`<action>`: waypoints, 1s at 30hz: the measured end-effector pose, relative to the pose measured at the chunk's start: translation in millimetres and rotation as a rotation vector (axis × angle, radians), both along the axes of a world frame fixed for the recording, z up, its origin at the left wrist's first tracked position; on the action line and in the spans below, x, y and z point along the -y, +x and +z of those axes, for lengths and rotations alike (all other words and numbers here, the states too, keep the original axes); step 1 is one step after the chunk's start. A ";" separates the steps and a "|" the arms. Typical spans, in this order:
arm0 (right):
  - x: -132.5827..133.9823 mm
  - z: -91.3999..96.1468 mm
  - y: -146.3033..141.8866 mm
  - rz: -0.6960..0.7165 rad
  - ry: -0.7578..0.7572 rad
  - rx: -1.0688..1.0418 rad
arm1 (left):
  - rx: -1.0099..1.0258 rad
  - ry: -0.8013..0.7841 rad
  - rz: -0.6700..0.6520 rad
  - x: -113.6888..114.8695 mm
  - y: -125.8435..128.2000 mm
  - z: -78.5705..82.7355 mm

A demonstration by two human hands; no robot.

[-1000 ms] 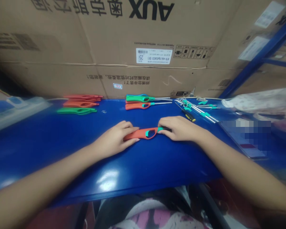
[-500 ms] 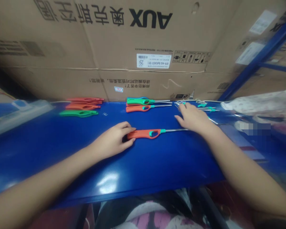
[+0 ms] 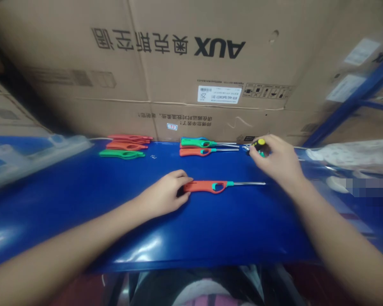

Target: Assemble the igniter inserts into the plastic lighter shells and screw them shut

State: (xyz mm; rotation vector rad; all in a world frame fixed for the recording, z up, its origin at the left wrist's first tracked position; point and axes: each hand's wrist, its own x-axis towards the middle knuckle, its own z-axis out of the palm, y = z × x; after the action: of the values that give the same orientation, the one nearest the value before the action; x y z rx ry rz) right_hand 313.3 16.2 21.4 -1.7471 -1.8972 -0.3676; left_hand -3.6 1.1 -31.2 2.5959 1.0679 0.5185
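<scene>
My left hand (image 3: 166,192) pinches the rear end of an orange gas lighter (image 3: 202,186) between thumb and fingers. The lighter lies flat on the blue table, its teal trigger and long metal barrel pointing right. Farther back on the right, my right hand (image 3: 279,161) is closed around a screwdriver (image 3: 261,143) with a black and yellow handle. Most of that tool is hidden by the fingers, and its tip does not show. Small metal parts (image 3: 245,148) lie just left of the right hand.
Behind the hands lie a green lighter (image 3: 196,143) and another orange lighter (image 3: 194,152). Red and orange casings and a green casing (image 3: 123,154) sit at back left, near tiny metal pieces (image 3: 153,157). A cardboard wall (image 3: 166,76) borders the blue table (image 3: 191,238). Patterned cloth (image 3: 347,158) lies right.
My right hand has picked up the black and yellow screwdriver from among the parts at the back right. My left hand keeps hold of the orange lighter. The view has shifted somewhat.
</scene>
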 end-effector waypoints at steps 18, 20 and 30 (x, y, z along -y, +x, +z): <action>-43.0 -45.9 -152.3 0.892 -0.203 -0.556 | 0.040 -0.037 -0.053 11.9 3.6 2.3; -45.2 -46.9 -157.0 0.909 -0.207 -0.547 | 0.065 -0.035 -0.067 11.9 4.0 2.9; -50.0 -44.9 -163.3 0.881 -0.187 -0.527 | 0.102 -0.012 -0.086 10.8 3.8 0.4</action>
State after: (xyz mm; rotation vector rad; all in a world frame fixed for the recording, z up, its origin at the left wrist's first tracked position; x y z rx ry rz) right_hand 150.0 66.3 -23.5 -0.8154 -2.0844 0.5530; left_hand 0.3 -9.7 -30.7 2.5615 0.9196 0.6146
